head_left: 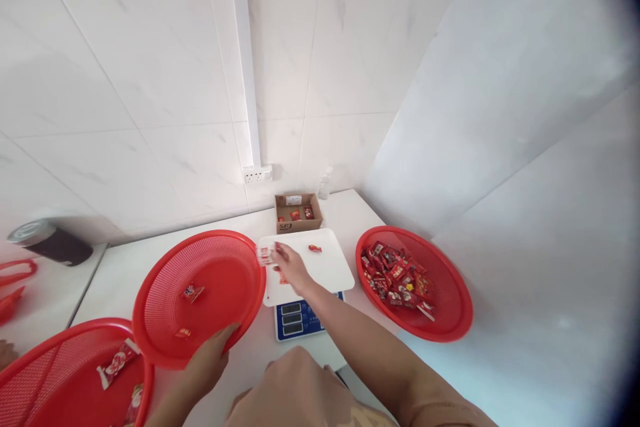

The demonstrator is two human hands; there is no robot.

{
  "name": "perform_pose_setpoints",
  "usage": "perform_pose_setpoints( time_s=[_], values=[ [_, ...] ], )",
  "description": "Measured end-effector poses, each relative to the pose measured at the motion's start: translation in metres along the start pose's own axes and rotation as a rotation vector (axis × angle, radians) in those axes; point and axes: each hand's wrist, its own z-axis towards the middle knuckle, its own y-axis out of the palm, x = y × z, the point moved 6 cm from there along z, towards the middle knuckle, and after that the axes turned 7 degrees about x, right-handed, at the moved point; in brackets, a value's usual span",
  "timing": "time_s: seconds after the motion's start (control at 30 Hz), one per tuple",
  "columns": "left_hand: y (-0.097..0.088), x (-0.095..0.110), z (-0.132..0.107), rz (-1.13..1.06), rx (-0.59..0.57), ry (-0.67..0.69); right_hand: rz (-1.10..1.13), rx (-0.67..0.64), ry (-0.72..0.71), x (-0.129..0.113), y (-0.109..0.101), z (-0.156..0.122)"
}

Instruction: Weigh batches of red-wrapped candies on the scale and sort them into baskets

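My right hand (290, 265) reaches over the white scale tray (330, 267) and pinches a small red-and-white candy packet (265, 254) at the tray's left edge. A single red candy (315, 248) lies on the tray farther back. My left hand (213, 355) grips the near rim of a tilted red mesh basket (220, 260) that holds two candy packets (192, 291). To the right, another red basket (450, 307) is filled with several red candies (397, 277).
The blue scale display (293, 320) faces me under the tray. A small cardboard box (298, 211) with candies sits by the wall. A third red basket (60, 367) at bottom left holds wrapped bars. A dark round container (50, 241) stands far left. A wall socket (257, 175) is above.
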Motion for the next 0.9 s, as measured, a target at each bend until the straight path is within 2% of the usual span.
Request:
perform_pose_setpoints(
  time_s=[0.07,0.13,0.2,0.33,0.43,0.67,0.9],
  values=[
    [0.0,0.001,0.0,0.033,-0.017,0.011,-0.033,-0.075,-0.022,-0.016,0.012,0.004],
    [0.0,0.001,0.0,0.059,-0.03,0.011,-0.14,-0.125,-0.001,-0.015,0.009,0.008],
    [0.001,0.0,-0.001,0.065,-0.033,0.007,-0.262,-0.133,0.057,0.004,-0.008,0.012],
    [0.0,-0.001,-0.003,0.059,-0.004,0.019,-0.465,-0.12,0.159,0.057,-0.052,0.009],
    [0.0,-0.003,-0.003,0.072,-0.012,0.005,-0.547,-0.136,0.146,0.077,-0.068,0.0],
    [0.001,-0.003,-0.001,0.074,-0.047,-0.014,-0.608,-0.097,0.166,0.083,-0.069,-0.009],
    [0.004,-0.006,-0.002,0.101,-0.064,-0.053,-0.481,-0.082,0.302,0.082,-0.071,-0.007]
  ],
)
